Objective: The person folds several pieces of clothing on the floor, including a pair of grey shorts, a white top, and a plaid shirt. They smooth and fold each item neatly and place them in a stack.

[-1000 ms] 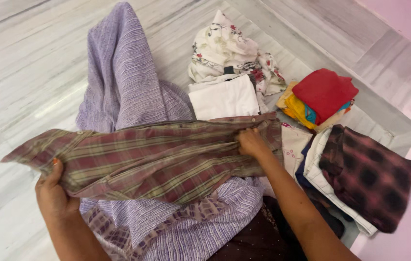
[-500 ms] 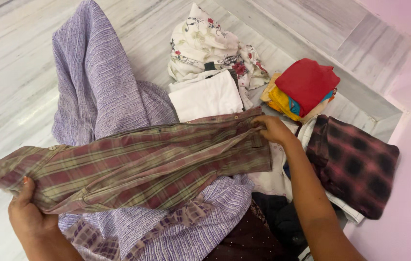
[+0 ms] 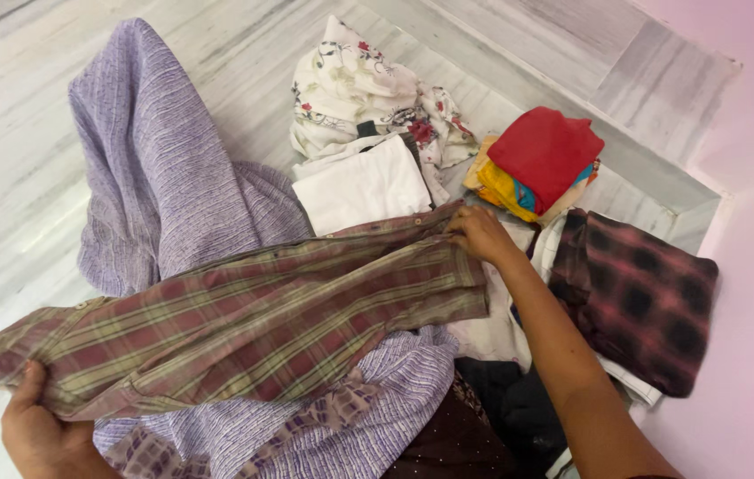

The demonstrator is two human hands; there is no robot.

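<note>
Between hands, plaid shirt point(image 3: 253, 324) lengthwise left-right

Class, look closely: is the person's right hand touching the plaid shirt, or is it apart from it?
Touching. The head view shows the right hand gripping the top edge of the plaid shirt, fingers curled over the cloth.

Shirt point(image 3: 253, 328) maroon/olive plaid, cloth point(image 3: 160, 195) lilac w/ stripes, folded top point(image 3: 544, 153) red, tee point(image 3: 364, 184) white.

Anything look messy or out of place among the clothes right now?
Yes: the floral cloth lies crumpled behind the folded white cloth, unlike the neat red-topped stack. The plaid shirt stretched between left hand and right hand sags unevenly.
</note>
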